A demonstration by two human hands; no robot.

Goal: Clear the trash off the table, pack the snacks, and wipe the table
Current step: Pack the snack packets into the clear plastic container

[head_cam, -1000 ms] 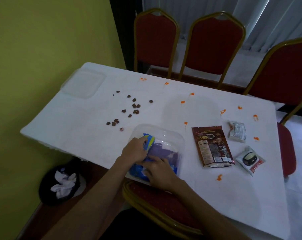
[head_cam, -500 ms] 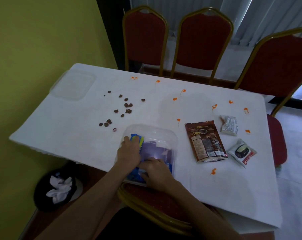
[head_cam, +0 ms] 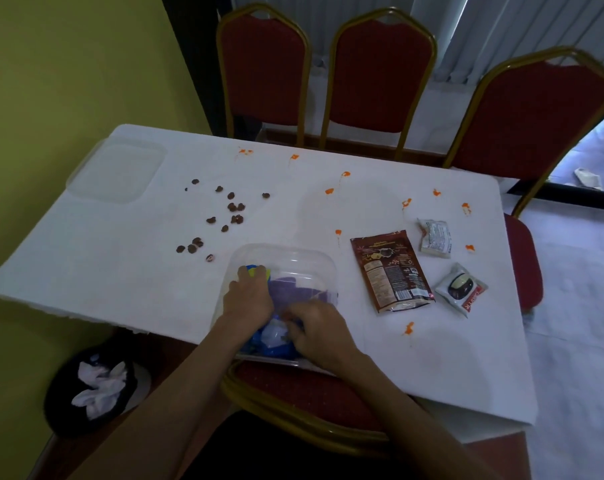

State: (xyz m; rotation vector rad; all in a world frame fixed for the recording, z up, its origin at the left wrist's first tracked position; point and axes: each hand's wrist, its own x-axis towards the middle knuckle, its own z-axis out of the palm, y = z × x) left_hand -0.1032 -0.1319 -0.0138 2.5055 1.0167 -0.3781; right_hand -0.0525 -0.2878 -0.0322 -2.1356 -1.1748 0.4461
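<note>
Beside a yellow-green wall [head_cam: 51, 81], the white-clothed table [head_cam: 120, 271] carries scattered brown crumbs [head_cam: 231, 206], orange stains [head_cam: 329, 191] and a brown snack pouch [head_cam: 392, 271]. In the clear plastic tub [head_cam: 304, 261] at its near edge, the left hand [head_cam: 248, 299] grips a blue-and-yellow packet [head_cam: 255, 271] and the right hand [head_cam: 316, 332] pinches a blue wrapper [head_cam: 276, 344]. Red padded chairs [head_cam: 380, 74] stand behind.

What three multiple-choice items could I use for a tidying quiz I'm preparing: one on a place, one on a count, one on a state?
1. Where is the flat clear plastic lid? A far left corner of the white table B on a chair C in the bin
2. How many snack packets lie right of the clear plastic tub? A one B three C five
3. The tub is: A lidded B upturned C open
1A, it lies there; 2B, brown foil pouch, grey packet, white packet; 3C, left hand and right hand reach inside.
</note>
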